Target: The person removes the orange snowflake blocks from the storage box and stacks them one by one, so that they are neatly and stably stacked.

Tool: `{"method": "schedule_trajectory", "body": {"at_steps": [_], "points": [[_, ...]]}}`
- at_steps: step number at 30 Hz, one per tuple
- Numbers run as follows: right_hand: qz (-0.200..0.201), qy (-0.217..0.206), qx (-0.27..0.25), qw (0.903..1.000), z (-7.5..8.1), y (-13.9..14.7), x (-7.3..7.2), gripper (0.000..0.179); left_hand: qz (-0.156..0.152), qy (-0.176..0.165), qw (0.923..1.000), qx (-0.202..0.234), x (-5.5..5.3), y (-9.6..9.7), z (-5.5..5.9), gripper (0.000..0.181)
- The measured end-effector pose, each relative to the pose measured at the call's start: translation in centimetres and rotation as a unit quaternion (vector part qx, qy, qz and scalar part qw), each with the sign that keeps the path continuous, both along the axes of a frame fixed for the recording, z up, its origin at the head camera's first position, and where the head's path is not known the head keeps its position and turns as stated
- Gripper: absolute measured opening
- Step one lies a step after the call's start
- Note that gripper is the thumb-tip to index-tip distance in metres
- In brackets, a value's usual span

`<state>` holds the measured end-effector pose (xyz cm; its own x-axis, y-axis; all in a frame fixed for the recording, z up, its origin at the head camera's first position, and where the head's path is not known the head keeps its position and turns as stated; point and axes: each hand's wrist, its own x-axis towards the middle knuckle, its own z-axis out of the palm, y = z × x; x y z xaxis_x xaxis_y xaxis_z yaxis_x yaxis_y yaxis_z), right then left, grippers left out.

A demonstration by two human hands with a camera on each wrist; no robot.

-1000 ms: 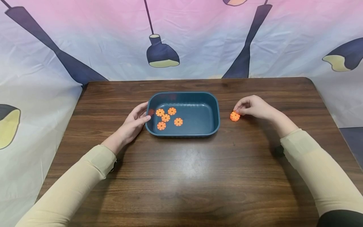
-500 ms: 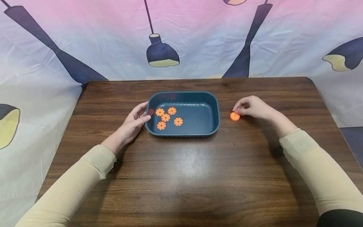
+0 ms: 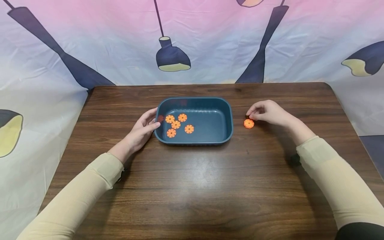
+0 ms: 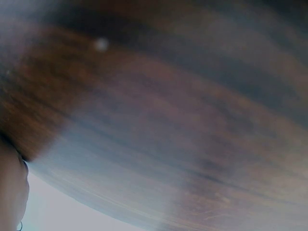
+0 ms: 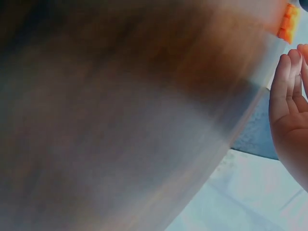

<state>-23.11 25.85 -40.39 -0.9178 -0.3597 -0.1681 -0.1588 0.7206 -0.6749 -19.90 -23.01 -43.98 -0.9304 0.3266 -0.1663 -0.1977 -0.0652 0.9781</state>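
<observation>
My left hand point(image 3: 140, 130) grips the left end of a dark teal tub point(image 3: 207, 143), thumb over its rim and fingers along the outer wall. Several flat orange notched discs point(image 3: 175, 124) with a small hole in the middle lie on the tub's floor, toward its left side. To the right of the tub, a small stack of the same orange discs point(image 3: 248, 124) rests on the table. My right hand point(image 3: 270, 112) is just behind and right of this stack, thumb and forefinger pinching a disc point(image 3: 247, 117) that shows as a dark, shadowed edge. The right wrist view catches the stack point(image 5: 288, 24) beyond the fingers point(image 5: 282, 82).
Both sit on a dark brown wooden table point(image 3: 192, 186) with rounded far corners. A printed cloth point(image 3: 210, 43) with lamp shapes hangs behind and beside it. The left wrist view holds mostly blurred tabletop point(image 4: 159, 120).
The right fingertips have drawn slightly back from the front of the stack, with a disc between them. The left hand, the tub and the discs inside have stayed as they were.
</observation>
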Motion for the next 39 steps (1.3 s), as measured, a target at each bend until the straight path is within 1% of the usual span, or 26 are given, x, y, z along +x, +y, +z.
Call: {"method": "schedule_trajectory", "body": {"at_steps": [6,11,17,21,27,34,39], "points": [[0.0,0.011,-0.023,0.9997,1.3,-0.7,0.1,0.016,-0.003,0.001,1.0,-0.001,0.1,0.1,0.1,0.061],[0.012,0.031,-0.032,0.9989,2.4,-1.7,0.0,0.016,0.0,-0.001,1.0,-0.003,0.1,0.0,0.1,0.06],[0.027,0.04,-0.039,0.9981,3.5,-3.5,-0.1,0.016,-0.002,0.0,1.0,-0.005,0.0,-0.1,0.0,0.061],[0.035,0.048,-0.054,0.9967,4.2,-4.8,0.0,0.014,-0.004,0.0,1.0,-0.008,-0.1,-0.1,-0.1,0.061],[0.047,0.062,-0.084,0.9935,4.3,-6.7,-0.1,0.016,-0.005,-0.001,0.9999,-0.012,-0.1,-0.1,-0.1,0.062],[0.063,0.046,-0.109,0.9909,4.3,-9.0,-0.3,0.017,-0.005,0.0,0.9999,-0.012,0.0,-0.1,-0.1,0.061],[0.083,0.05,-0.114,0.9887,4.1,-10.5,-0.6,0.017,-0.005,0.0,0.9999,-0.011,0.0,0.0,0.0,0.061]]}}
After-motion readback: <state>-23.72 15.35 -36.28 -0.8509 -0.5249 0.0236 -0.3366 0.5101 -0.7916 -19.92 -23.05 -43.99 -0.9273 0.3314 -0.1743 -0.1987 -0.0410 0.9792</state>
